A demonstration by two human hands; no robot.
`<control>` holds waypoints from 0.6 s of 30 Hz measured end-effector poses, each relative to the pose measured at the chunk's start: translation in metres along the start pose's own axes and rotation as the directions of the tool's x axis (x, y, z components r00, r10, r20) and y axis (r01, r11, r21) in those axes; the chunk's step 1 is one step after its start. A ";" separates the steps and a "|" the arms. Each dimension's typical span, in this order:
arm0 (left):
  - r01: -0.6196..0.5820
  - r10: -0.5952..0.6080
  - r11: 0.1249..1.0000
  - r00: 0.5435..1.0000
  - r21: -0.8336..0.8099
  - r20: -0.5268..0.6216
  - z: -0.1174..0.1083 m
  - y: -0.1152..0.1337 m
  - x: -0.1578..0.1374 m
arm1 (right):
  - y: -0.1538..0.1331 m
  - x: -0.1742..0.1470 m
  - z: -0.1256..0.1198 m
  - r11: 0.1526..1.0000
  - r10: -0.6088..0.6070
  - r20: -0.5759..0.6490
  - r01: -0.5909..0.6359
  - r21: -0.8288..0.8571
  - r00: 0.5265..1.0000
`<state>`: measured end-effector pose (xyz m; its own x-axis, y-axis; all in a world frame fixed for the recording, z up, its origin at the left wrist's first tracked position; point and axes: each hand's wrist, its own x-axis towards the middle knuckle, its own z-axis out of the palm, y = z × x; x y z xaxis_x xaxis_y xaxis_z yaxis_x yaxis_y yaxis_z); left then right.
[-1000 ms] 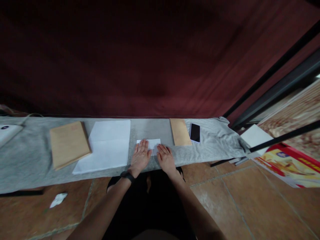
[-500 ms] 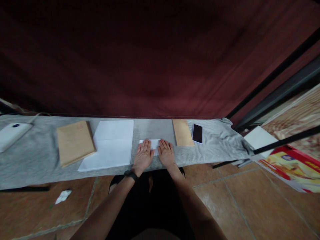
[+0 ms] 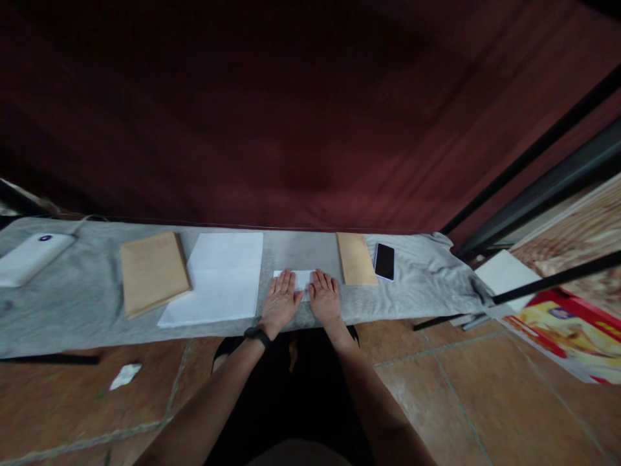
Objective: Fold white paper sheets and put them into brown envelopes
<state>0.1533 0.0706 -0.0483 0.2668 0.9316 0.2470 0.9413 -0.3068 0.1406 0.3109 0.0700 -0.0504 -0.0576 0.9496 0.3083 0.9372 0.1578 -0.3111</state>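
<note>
A small folded white paper [image 3: 303,281] lies on the grey cloth in front of me, partly covered by both hands. My left hand [image 3: 281,299] rests flat on its left part, fingers stretched out, with a dark band on the wrist. On the right part presses my right hand [image 3: 325,296], its fingers also extended. To the left is a pile of large white paper sheets [image 3: 223,275]. A single brown envelope [image 3: 357,259] lies to the right of my hands.
A stack of brown envelopes [image 3: 154,272] overlaps the white sheets' left edge. Further left is a white device [image 3: 36,255] with a cable. A phone [image 3: 385,261] lies beyond the single envelope. Black metal bars [image 3: 557,276] and a red-yellow box [image 3: 572,330] stand at right.
Both hands stay flat on the folded paper with almost no movement. The whole view has shifted slightly, so things on the table appear a little further right.
</note>
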 end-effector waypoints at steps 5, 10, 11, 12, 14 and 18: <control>0.029 -0.029 1.000 0.997 0.001 0.075 -0.005 0.003 0.001 | 0.001 -0.001 0.001 0.998 0.052 -0.010 -0.052 -0.028 0.999; 0.046 -0.045 0.999 0.996 -0.015 0.083 -0.006 0.006 0.001 | 0.001 -0.002 -0.004 0.995 0.096 -0.026 -0.097 -0.032 0.995; 0.047 -0.045 0.999 0.996 -0.017 0.080 -0.006 0.006 0.001 | 0.000 -0.003 -0.006 0.993 0.110 -0.023 -0.111 -0.030 0.994; 0.046 -0.045 0.999 0.996 -0.018 0.077 -0.005 0.006 0.001 | 0.000 -0.003 -0.009 0.991 0.128 -0.020 -0.128 -0.030 0.992; 0.044 -0.043 0.999 0.996 -0.017 0.076 -0.004 0.006 0.001 | 0.000 -0.004 -0.013 0.986 0.164 -0.013 -0.164 -0.035 0.986; 0.050 -0.048 0.998 0.997 -0.028 0.068 -0.002 0.006 0.001 | -0.003 -0.005 -0.022 0.978 0.206 0.017 -0.205 -0.033 0.978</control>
<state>0.1586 0.0696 -0.0452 0.2350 0.9562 0.1746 0.9472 -0.2656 0.1797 0.3154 0.0590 -0.0314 0.1306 0.9662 0.2225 0.9400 -0.0492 -0.3377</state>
